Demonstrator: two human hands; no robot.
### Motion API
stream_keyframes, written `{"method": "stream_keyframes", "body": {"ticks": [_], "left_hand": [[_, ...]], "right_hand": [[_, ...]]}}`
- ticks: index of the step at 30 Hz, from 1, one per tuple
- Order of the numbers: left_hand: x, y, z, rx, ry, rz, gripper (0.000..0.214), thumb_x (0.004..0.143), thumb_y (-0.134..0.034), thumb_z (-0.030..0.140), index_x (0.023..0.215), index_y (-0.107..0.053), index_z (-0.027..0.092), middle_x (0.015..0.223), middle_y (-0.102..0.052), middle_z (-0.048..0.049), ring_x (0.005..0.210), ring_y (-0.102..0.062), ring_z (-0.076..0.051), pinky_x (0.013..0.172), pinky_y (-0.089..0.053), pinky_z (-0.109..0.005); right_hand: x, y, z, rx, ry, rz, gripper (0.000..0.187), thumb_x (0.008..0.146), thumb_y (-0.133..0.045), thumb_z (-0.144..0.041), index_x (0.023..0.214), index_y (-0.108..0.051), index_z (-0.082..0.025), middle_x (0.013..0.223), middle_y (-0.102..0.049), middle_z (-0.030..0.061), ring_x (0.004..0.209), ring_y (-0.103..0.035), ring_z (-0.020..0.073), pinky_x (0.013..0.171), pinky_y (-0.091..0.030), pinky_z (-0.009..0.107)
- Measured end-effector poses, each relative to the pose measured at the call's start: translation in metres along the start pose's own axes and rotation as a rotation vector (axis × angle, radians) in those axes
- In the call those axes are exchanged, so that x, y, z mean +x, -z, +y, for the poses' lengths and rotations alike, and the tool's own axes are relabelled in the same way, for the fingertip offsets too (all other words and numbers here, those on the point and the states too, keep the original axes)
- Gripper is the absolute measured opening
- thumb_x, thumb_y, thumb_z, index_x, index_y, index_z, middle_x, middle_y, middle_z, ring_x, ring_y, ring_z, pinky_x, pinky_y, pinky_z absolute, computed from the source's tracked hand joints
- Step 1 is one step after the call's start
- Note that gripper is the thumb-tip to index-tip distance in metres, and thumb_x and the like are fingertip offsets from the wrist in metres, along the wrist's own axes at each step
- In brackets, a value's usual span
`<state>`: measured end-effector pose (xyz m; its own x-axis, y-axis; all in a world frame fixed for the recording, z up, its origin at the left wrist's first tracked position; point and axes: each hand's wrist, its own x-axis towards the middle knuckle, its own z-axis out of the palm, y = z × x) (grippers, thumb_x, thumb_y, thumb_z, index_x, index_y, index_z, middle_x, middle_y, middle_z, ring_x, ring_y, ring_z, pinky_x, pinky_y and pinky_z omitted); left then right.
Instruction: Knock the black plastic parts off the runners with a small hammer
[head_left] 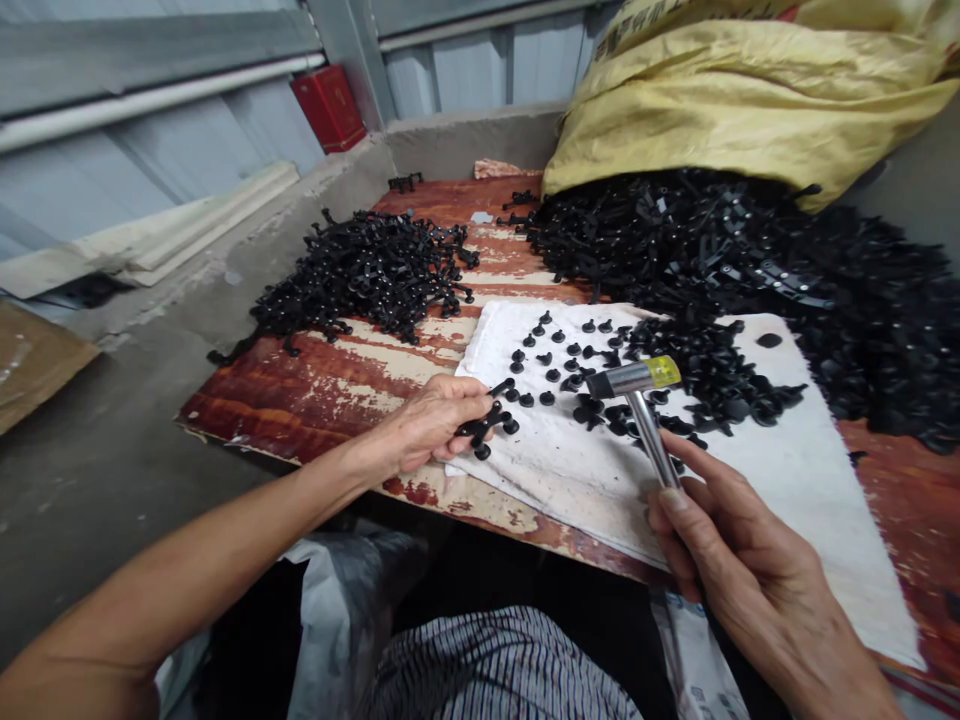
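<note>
My left hand (442, 420) is closed around a black branched plastic part (491, 424) with knobbed ends, held over the near left edge of a white cloth (525, 470). In my right hand (742, 540) is a small hammer (651, 430) with a metal handle; its head has a dark face on one side and a yellow face on the other. The hammer head is above the cloth, apart from the part. Small black round-based pegs (553, 375) stand spread across the cloth, and more are heaped towards its right side.
A pile of black branched parts (367, 270) lies on the worn red board (300, 400) at left. Behind the cloth, a yellow sack (720, 110) spills a large heap of black pieces (697, 230). A red box (328, 108) sits on the concrete ledge. Cardboard (37, 360) is at far left.
</note>
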<state>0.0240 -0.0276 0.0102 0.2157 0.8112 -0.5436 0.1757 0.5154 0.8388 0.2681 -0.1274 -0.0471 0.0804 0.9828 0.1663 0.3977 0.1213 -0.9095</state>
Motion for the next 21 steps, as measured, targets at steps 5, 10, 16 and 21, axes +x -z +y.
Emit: {"method": "stream_keyframes", "body": {"ticks": [5,10,16,21], "left_hand": [[-0.0003,-0.0020,0.0005,0.010,0.011,0.011,0.030,0.095,-0.047,0.009,0.066,-0.055,0.012,0.052,-0.058,0.0006,0.028,-0.034,0.000,0.028,-0.015,-0.011],[0.0011,-0.0032,0.0009,0.003,0.007,0.008,0.028,0.094,-0.048,0.009,0.067,-0.056,0.012,0.052,-0.059,0.0002,0.028,-0.035,0.000,0.028,-0.014,-0.011],[0.0033,-0.0010,-0.0010,-0.013,-0.019,-0.013,0.025,0.091,-0.055,0.011,0.066,-0.057,0.012,0.053,-0.060,-0.0001,0.029,-0.035,0.000,0.028,-0.015,-0.011],[0.0028,-0.0010,-0.0016,-0.012,-0.017,-0.008,0.026,0.091,-0.053,0.011,0.066,-0.056,0.012,0.054,-0.060,-0.0001,0.029,-0.035,0.000,0.028,-0.015,-0.012]], "right_hand": [[-0.0021,-0.0002,-0.0002,0.058,-0.087,-0.013,0.041,0.098,-0.053,-0.041,0.137,-0.057,-0.029,0.062,-0.050,-0.0048,0.040,-0.043,0.0102,0.033,-0.038,0.020],[-0.0023,0.0010,0.0000,0.030,-0.077,-0.026,0.041,0.098,-0.052,-0.041,0.137,-0.056,-0.030,0.064,-0.051,-0.0045,0.040,-0.043,0.0102,0.034,-0.039,0.022],[-0.0015,0.0011,0.0018,0.040,-0.065,-0.025,0.041,0.098,-0.052,-0.040,0.138,-0.055,-0.031,0.064,-0.051,-0.0046,0.039,-0.042,0.0101,0.034,-0.039,0.023],[-0.0011,0.0017,0.0004,0.011,-0.060,-0.022,0.041,0.098,-0.052,-0.042,0.137,-0.056,-0.029,0.062,-0.051,-0.0045,0.039,-0.043,0.0107,0.034,-0.038,0.023]]}}
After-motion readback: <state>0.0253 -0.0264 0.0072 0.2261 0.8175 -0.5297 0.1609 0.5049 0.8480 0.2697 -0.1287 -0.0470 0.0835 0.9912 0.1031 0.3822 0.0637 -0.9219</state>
